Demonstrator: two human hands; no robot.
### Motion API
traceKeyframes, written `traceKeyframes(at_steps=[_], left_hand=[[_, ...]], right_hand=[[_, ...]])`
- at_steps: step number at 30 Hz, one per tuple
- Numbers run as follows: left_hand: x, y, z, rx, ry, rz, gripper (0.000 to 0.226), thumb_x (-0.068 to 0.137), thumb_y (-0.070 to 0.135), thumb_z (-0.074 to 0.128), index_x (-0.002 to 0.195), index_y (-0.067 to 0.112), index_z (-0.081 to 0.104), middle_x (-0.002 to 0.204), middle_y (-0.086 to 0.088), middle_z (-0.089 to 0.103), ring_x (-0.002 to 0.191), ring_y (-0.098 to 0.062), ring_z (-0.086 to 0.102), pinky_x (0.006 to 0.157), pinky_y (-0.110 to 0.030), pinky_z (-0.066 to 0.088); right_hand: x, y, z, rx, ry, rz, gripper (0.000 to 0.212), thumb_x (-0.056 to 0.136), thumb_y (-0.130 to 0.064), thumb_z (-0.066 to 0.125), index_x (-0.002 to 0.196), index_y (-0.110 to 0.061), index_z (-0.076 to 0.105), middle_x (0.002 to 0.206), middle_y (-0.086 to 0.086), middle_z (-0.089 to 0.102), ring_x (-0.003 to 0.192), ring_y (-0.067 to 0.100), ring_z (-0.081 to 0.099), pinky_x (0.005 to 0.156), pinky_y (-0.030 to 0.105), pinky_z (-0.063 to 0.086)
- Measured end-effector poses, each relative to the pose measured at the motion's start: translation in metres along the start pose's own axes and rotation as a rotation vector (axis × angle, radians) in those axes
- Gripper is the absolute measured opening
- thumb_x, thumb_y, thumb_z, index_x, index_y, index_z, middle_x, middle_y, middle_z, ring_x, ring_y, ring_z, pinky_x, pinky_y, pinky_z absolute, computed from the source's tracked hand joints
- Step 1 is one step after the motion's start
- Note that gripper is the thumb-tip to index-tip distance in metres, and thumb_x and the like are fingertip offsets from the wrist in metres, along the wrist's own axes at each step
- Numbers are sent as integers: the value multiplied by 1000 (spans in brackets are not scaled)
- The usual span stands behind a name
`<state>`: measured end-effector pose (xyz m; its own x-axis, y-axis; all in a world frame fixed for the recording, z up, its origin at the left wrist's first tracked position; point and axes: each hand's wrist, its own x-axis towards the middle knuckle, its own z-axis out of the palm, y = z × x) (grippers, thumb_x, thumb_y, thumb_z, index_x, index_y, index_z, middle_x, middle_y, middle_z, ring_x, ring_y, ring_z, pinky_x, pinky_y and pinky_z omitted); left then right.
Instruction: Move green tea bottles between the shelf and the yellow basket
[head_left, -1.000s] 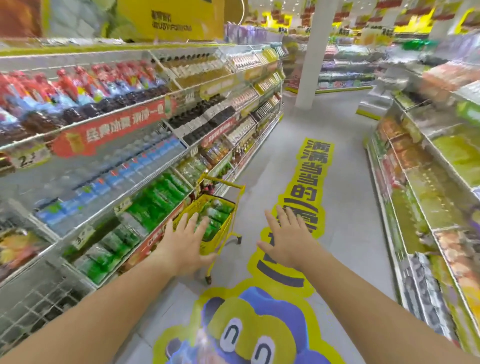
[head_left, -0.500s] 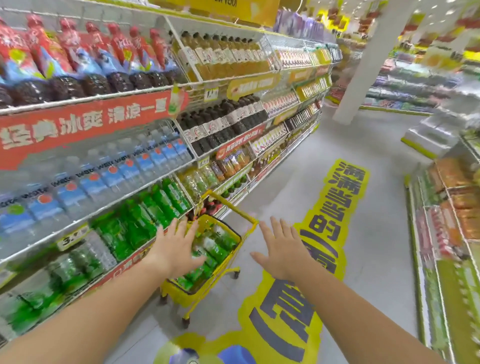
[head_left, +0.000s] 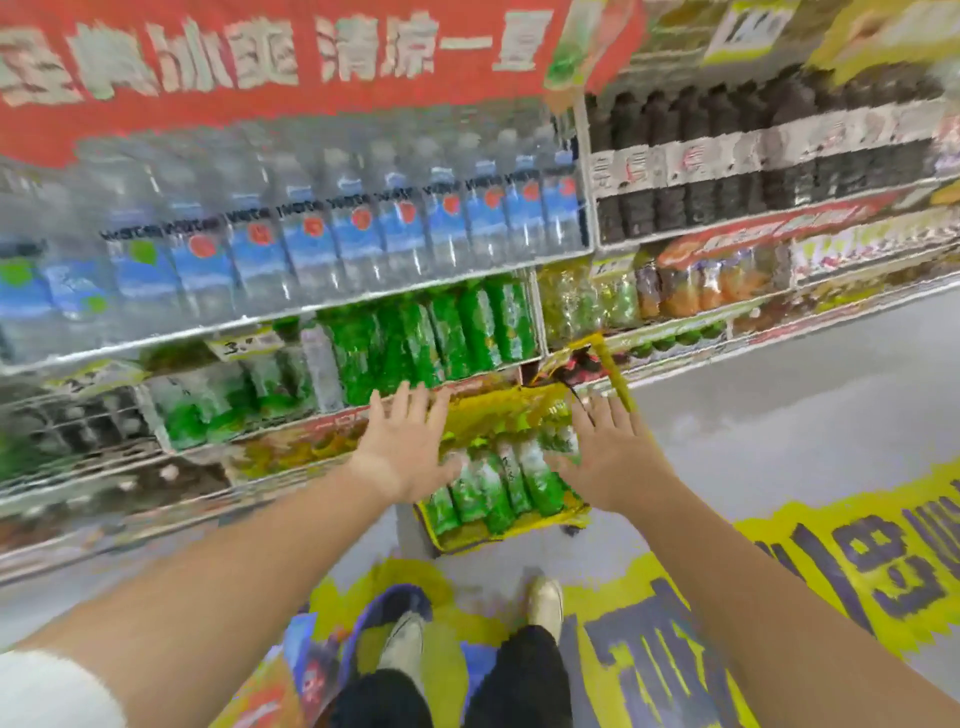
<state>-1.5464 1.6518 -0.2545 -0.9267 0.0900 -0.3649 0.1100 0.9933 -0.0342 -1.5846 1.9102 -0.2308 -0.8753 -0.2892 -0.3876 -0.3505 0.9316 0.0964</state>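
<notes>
Desk: Item status?
Operator: I read green tea bottles (head_left: 493, 486) lying side by side in the yellow basket (head_left: 470, 541), packed toward its near edge. More green bottles stand behind the front edge of the shelf (head_left: 311, 312).
Desk: Hands?
Operator: Left hand (head_left: 402, 452) is over the basket's left edge, right hand (head_left: 608, 460) over its right edge — both released, fingers spread, grasping nothing.

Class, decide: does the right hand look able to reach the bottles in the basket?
Probably yes. The open right hand hovers over the bottles in the open-topped basket, nothing lies between, and the handle rises at the far side.
</notes>
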Motion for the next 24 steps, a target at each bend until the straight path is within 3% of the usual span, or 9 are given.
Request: traceKeyframes(at_steps=[5,11,14,18,22,24], left_hand=[[38,32,41,-25,-128,-141,93,92,70,29,157,16,-9,165,-16,-2,152,-37,-5,119,-62,6],[92,79,130,-151,-230,-264,92,91,68,36,158,20,-6,166,-11,5,152,-34,3,119,-59,12],[116,99,176,-218,-328,-293,90,93,63,38,157,20,-8,165,-11,4,152,-34,6,119,-56,16],[142,109,228,-469,-361,-452,89,94,53,50,157,12,3,160,-16,19,146,-35,24,111,-47,35],[164,112,263,-679,-432,-635,76,102,34,45,155,-2,6,156,-33,19,140,-42,34,110,-43,38],[173,109,273,-776,-359,-751,72,101,36,51,150,-7,20,147,-29,37,132,-37,44,105,-40,44]], right_hand=[[71,6,52,-2,-17,-226,85,96,-67,25,160,-18,-3,167,16,1,153,36,2,122,54,9],[128,37,143,-7,-149,-273,87,95,-69,25,159,-21,-9,167,13,-6,153,36,-3,122,52,1],[159,55,192,-16,-231,-252,88,95,-69,27,159,-20,-10,167,13,-7,153,36,-3,122,54,7],[193,64,248,3,-312,-220,90,95,-69,29,159,-17,-8,166,14,3,152,36,10,121,51,17],[218,57,286,166,-448,-113,92,96,-67,34,158,-16,-10,166,12,7,150,34,16,116,49,31],[226,51,299,270,-498,-58,93,97,-64,39,158,-11,-5,163,14,16,147,33,27,113,46,36]])
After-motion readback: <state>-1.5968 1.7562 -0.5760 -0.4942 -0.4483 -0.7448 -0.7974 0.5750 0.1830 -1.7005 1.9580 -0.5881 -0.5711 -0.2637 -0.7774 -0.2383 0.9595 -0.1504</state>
